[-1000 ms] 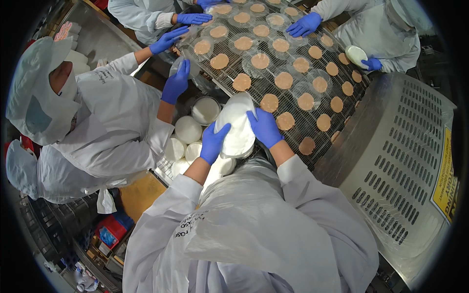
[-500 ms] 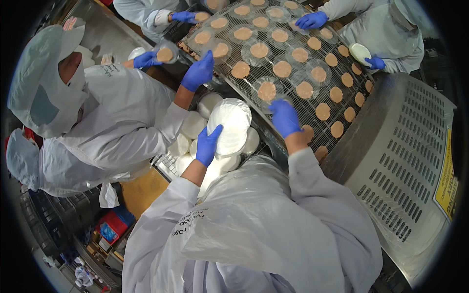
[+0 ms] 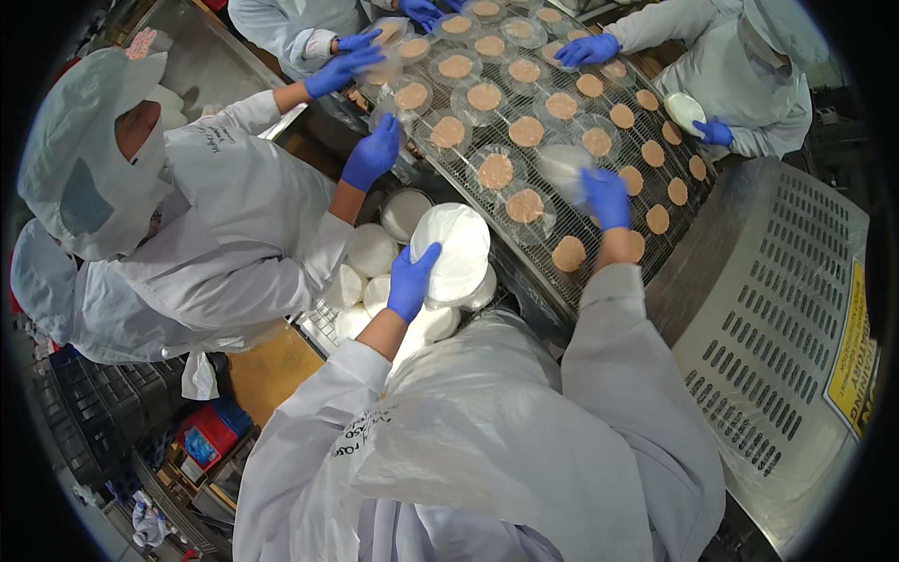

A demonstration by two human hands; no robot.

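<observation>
My left hand (image 3: 412, 283) is closed on a stack of thin white round sheets (image 3: 456, 245), thumb on top, beside the belt's near edge. My right hand (image 3: 607, 199) reaches over the mesh conveyor belt (image 3: 674, 161), fingers pinched on a translucent round sheet (image 3: 564, 169) that is blurred by motion. The sheet hangs over the belt and hides what lies beneath it. Flat pinkish-brown patties (image 3: 569, 254) lie in rows on the mesh. Some, such as the patty (image 3: 524, 205) left of my right hand, have a clear round sheet with them; those at the right are bare.
White round stacks (image 3: 372, 251) fill a wire rack below my left hand. A co-worker (image 3: 234, 206) stands close at my left, gloved hands at the belt's edge. Others work across the belt, one holding a white stack (image 3: 685, 111). A slotted metal guard (image 3: 777, 309) rises at my right.
My right hand has moved right and farther over the belt with a sheet. My left hand has shifted slightly right and down with the stack. The left co-worker's far hand now reaches the belt.
</observation>
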